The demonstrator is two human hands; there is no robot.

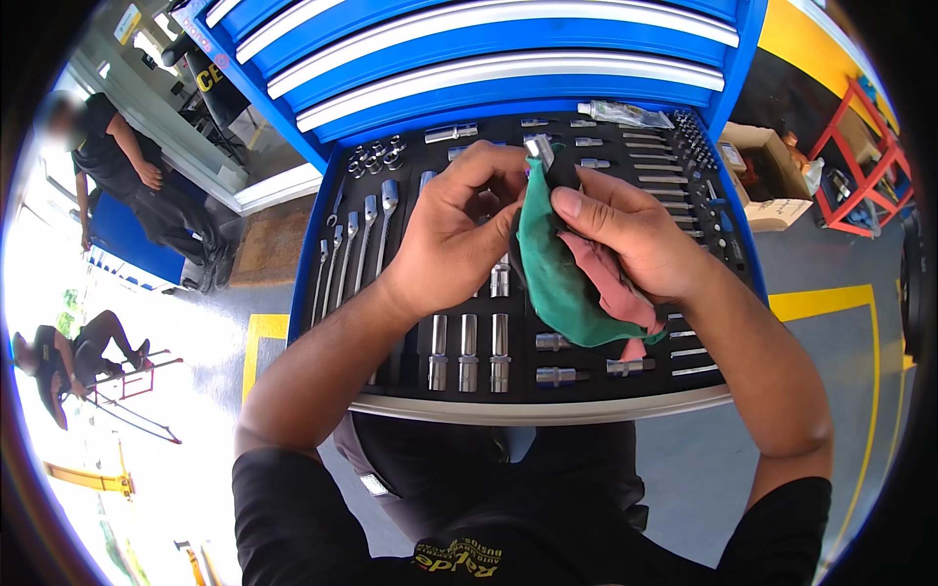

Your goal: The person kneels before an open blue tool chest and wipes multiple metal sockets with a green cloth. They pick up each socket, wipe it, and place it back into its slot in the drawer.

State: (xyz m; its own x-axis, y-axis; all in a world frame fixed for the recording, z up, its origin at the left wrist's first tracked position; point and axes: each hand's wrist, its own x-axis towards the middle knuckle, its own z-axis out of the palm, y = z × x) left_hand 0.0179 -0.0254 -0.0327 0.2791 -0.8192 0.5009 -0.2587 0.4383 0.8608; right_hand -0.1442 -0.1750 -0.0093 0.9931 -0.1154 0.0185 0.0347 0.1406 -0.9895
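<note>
Over an open tool drawer, my two hands are close together on a green and pink cloth [562, 269]. A chrome socket [538, 147] pokes out of the cloth's top end. My left hand [457, 230] is closed, its thumb and index finger pinching the wrapped socket from the left; its other fingers are partly hidden. My right hand [640, 232] grips the cloth, thumb on top, while its lower part hangs down over the drawer. Below lies black foam [415, 356] with three long sockets [468, 352] standing in a row and several combination wrenches [366, 234] at the left.
The blue tool cabinet [489, 83] rises at the far side. A tube [625, 114] lies at the drawer's back right. Cardboard box [767, 176] and red metal frame [860, 161] are on the right floor. Two people, one standing [147, 176] and one seated [73, 361], are at the left.
</note>
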